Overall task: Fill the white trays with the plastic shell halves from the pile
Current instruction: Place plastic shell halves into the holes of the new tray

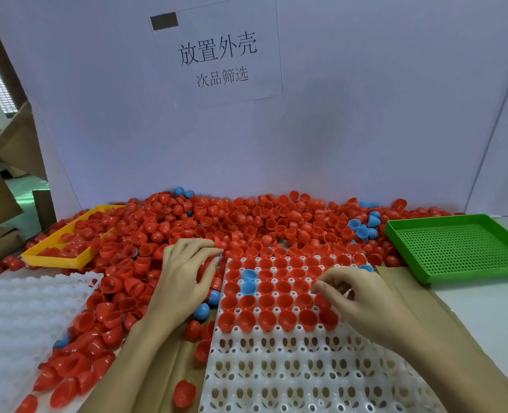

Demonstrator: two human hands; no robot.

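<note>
A white backboard (336, 114) is standing behind everything, carrying a paper sign (217, 52) with printed characters. Against its foot a broad pile (247, 222) of red shell halves, with a few blue ones mixed in, is spreading across the table. Just in front of the pile, a white tray (291, 368) is lying on brown cardboard (169, 353); the tray's rows nearest the pile are sitting full of red halves, open side up, with two blue halves (249, 281) among them, while its rows farthest from the pile are showing bare pockets. A second white tray (23, 317) is lying left of the pile's front edge, with loose halves running along its right side. A green perforated tray (461, 245) is sitting at the pile's right end, and a yellow tray (65, 236) at the pile's left end is lying half buried and holding red halves. The left hand (187, 272) is resting palm down on the pile's front edge, just left of the filling tray, fingers curled over red halves; I cannot tell whether it is grasping one. The right hand (357, 293) is hovering over the filling tray's right side, fingertips pinched together above the red halves there; whether it is holding one cannot be made out.
</note>
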